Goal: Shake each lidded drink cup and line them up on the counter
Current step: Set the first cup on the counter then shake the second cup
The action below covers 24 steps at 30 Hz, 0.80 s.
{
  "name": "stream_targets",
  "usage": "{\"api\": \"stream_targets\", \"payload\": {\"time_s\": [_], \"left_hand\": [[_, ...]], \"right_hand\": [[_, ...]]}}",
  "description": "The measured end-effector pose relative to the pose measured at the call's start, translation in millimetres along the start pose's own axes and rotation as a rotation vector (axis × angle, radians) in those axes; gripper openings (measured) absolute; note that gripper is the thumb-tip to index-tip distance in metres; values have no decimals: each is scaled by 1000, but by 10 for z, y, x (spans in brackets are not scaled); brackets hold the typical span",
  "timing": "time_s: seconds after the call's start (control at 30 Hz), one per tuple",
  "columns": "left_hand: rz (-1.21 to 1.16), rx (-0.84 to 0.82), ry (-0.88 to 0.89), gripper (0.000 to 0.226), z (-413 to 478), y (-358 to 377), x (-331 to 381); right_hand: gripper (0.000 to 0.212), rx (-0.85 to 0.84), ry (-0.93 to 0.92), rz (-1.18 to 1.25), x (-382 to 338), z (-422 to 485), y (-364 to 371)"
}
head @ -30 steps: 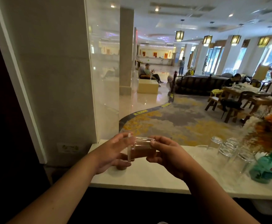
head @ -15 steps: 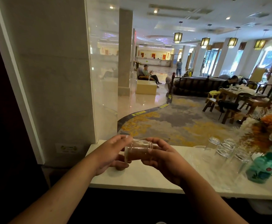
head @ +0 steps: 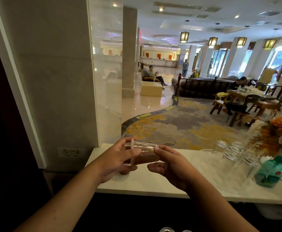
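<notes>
A clear plastic lidded cup (head: 145, 154) with brown drink lies sideways in the air just above the white counter (head: 153, 185). Its lid end points left. My left hand (head: 118, 161) grips the lid end, with the thumb across the rim. My right hand (head: 170, 166) holds the base end with fingertips on top and below. The brown liquid pools along the lower side of the cup. Something brown sits on the counter under my left hand, mostly hidden.
Several empty clear glasses (head: 232, 153) stand on the counter to the right. Beside them are a teal bottle (head: 269, 171) and a flower arrangement (head: 279, 131). A stone wall panel (head: 53, 81) closes the left. Beyond the counter is a lobby with seated people.
The cup stays sideways between both hands and has shifted slightly, with its lid end tipping and the liquid moving inside. Both hands stay over the same part of the counter.
</notes>
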State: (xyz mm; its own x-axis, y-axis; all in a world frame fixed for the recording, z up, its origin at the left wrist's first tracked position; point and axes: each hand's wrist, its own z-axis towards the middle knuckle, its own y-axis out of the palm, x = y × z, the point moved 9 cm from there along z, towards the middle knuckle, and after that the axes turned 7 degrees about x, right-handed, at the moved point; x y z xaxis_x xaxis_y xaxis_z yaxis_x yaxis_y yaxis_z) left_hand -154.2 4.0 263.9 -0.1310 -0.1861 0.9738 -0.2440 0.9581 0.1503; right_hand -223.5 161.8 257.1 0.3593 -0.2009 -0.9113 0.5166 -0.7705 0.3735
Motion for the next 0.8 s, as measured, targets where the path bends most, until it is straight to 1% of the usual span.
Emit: {"api": "stream_targets", "payload": {"time_s": [0.07,0.13,0.2,0.27,0.33,0.4,0.57,0.7,0.8], "left_hand": [[-178,-11,-9,69,-6,28,-72],[-369,33,-63,64,-10,94,-206],[-515,62,-169,68,-19,216,-376],[-617,29,-232,76,-50,380,-464],[-719,-2,-255,80,-63,505,-490],[-798,-23,-261,81,-51,599,-476],[-868,-76,-253,77,-28,752,-426],[-897,-90,-263,73,-56,808,-414],[-946,-91,-287,70,-75,835,-419]], "right_hand": [[39,5,-32,-82,-117,30,-11],[40,-4,-121,-241,-351,57,52],[41,1,-236,-471,-643,73,177],[44,21,-344,-760,-906,80,332],[47,10,-401,-993,-1085,89,501],[47,-11,-417,-1154,-1197,106,637],[49,-67,-368,-1332,-1349,179,781],[47,-100,-300,-1394,-1389,206,812],[49,-123,-223,-1433,-1386,206,823]]}}
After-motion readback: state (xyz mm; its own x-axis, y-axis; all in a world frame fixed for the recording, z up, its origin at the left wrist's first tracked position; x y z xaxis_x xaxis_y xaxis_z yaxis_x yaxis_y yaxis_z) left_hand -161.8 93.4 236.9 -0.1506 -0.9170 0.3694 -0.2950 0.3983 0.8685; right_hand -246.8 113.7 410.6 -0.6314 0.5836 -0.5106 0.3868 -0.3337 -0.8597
